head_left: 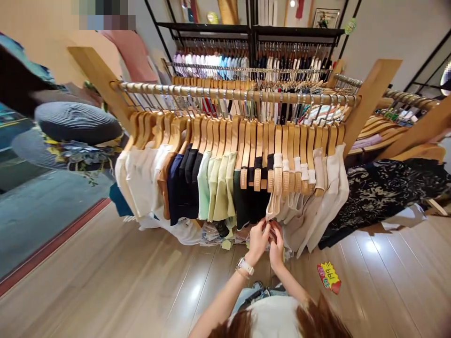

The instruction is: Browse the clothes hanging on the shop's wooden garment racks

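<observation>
- Meeting at the lower tip of a beige strappy top, the left hand and the right hand were close together, in front of a garment rail.
- Directly above the grip lay the top; its narrow length ran up and slightly right from the fingertips to a wooden hanger.
- Neither hand was clearly nearer: the left met the tip from its left side, while the right sat just beneath and to its right.
- The left thumb and fingers appeared pinched on the tip; whether the right fingers were clamped on it or merely curled beside it could not be told.
- Close by, up and left of the grip, hung a black top; farther off, up and right, hung cream tops.
- Below and left of the grip, a white wristwatch circled the left wrist; well apart, down and right, a yellow-and-red price sign showed against the floor.
</observation>
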Available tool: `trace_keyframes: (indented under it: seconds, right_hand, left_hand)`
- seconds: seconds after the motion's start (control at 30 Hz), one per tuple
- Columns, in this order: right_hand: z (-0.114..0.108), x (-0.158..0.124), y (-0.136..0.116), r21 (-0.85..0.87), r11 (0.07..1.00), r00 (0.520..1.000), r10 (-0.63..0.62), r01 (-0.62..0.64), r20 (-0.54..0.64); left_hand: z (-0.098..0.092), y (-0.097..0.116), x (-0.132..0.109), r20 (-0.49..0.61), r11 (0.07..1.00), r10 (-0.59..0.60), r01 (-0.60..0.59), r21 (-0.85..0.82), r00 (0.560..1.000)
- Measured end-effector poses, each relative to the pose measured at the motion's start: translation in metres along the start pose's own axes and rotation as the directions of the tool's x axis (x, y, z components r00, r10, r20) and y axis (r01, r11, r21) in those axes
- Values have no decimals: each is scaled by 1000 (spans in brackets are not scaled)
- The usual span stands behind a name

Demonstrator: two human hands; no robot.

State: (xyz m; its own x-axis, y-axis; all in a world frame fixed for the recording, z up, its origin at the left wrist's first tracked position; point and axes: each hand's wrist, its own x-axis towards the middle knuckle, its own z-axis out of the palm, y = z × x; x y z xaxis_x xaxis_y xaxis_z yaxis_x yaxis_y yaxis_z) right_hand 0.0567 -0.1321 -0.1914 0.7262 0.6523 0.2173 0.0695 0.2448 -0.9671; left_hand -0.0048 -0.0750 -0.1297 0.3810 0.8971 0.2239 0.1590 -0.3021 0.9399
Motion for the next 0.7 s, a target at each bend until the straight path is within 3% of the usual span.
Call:
trace_keyframes:
  seconds: [0.2, 0.33, 0.7]
  right_hand:
    - [-15, -1, -13, -30, 999, 1000, 15, -15, -19]
    - [-21, 4, -17, -80, 997, 1000, 1, -2, -11]
    - [-40, 27, -38, -178, 982, 988, -43, 69, 147]
  left_hand:
    - [9, 6, -6, 58, 997, -12, 16, -76, 998]
    - [18, 8, -6, 12, 980, -71, 72, -186, 997]
    - [30, 24, 4, -142, 986, -168, 168, -8, 976]
